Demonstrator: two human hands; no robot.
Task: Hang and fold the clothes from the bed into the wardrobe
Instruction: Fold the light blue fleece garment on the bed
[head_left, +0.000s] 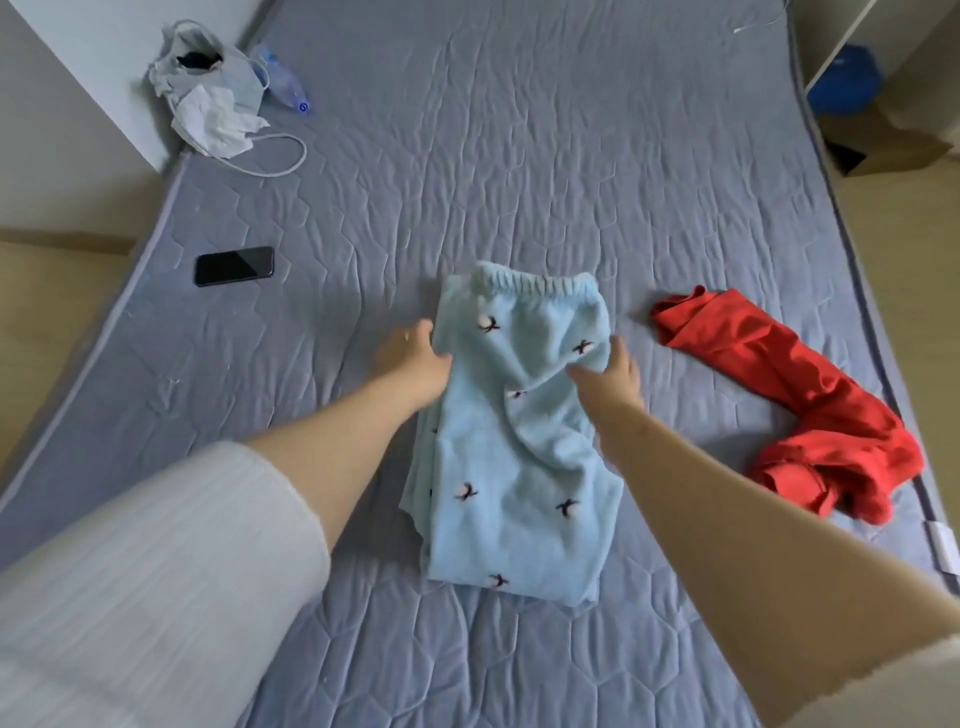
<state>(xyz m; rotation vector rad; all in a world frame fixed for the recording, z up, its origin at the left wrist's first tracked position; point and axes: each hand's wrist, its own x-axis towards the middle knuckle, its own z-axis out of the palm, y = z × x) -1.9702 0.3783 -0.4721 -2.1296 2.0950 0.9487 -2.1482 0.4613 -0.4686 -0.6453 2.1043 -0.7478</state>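
On the quilted grey-blue mattress (519, 156) before you, the light blue trousers (524, 467) are lying folded lengthwise, with the elastic waistband pointing away from you. Your left hand (413, 358) is gripping their left edge just below the waist, and its fingertips are disappearing under the cloth. Your right hand (610, 371) is pinching a raised fold at the right edge, its fingers curling behind the fabric. Your right forearm is covering part of that edge, and your white sleeve (130, 571) is running off the bottom left corner. A red garment (810, 415) is lying crumpled just to the right, near the mattress edge, where a small white tag (943, 548) is too small to read. A dark phone (234, 266) is lying flat to the left. At the far left corner a torn plastic bag (208, 98) with tissues is touching a clear bottle (283, 83), whose blue mark is too blurred to read. A cardboard box (883, 150) is sitting on the pale floor to the right.
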